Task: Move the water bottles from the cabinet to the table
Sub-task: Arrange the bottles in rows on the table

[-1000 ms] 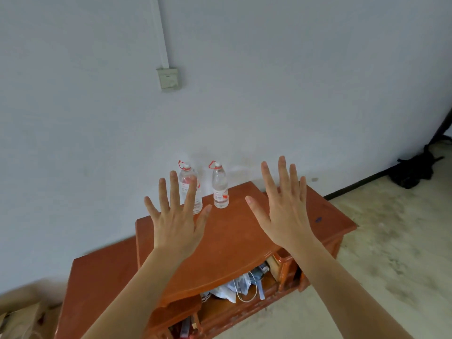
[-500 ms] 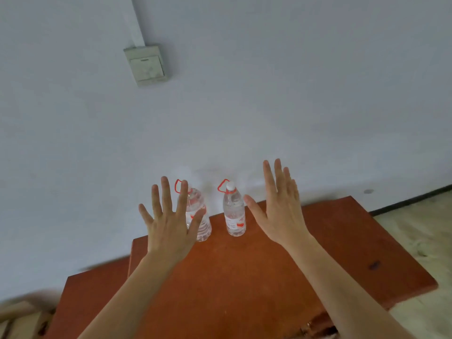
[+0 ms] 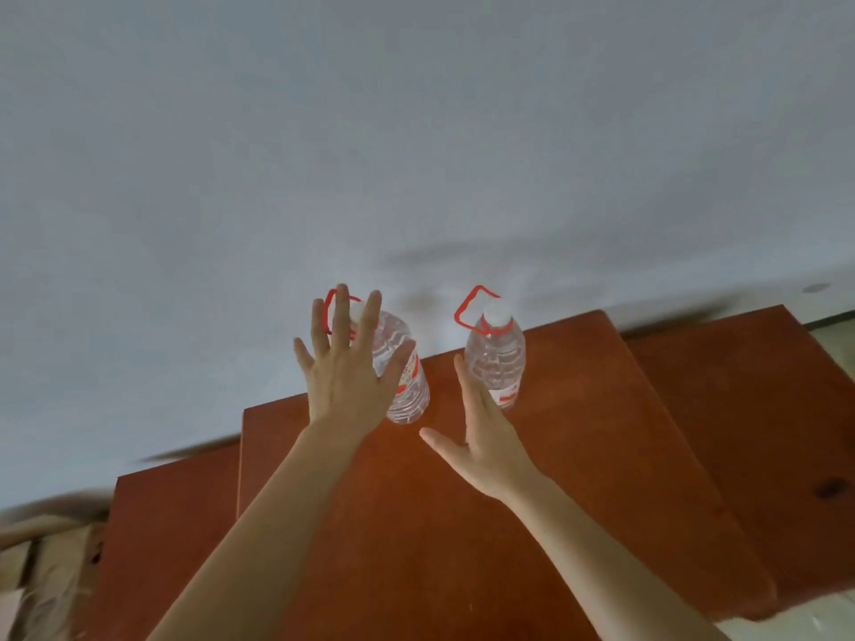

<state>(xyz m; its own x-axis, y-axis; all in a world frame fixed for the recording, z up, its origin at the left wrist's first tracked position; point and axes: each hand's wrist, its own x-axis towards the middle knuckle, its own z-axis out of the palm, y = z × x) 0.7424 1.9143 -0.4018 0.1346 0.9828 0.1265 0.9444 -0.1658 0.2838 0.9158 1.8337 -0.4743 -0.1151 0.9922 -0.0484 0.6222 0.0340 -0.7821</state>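
1. the left hand [image 3: 347, 377] is raised with fingers spread wide, back toward the camera, holding nothing.
2. it sits in front of the left bottle [image 3: 405, 377], covering the cap and most of the left side of the bottle; whether the palm touches the plastic cannot be told.
3. the right hand [image 3: 486, 437] is flat and open, fingers together and pointing up, thumb stretched out to the left, holding nothing.
4. its fingertips [image 3: 462, 367] are just beside the lower left side of the right bottle [image 3: 497, 363]; contact cannot be told.
5. both bottles are clear plastic with red labels and stand upright, near each other but apart, at the back edge of the cabinet [image 3: 578, 455], close to the wall [image 3: 416, 131].
6. the right bottle has a white cap [image 3: 497, 313] and a red carry loop [image 3: 472, 309] sticking up to the left; a red loop [image 3: 329, 312] also shows behind the left hand's fingers.
7. the cabinet top is reddish-brown wood, with a lower section on each side.
8. at the lower left corner lies something brown and blurred [image 3: 41, 571]; what it is cannot be told.
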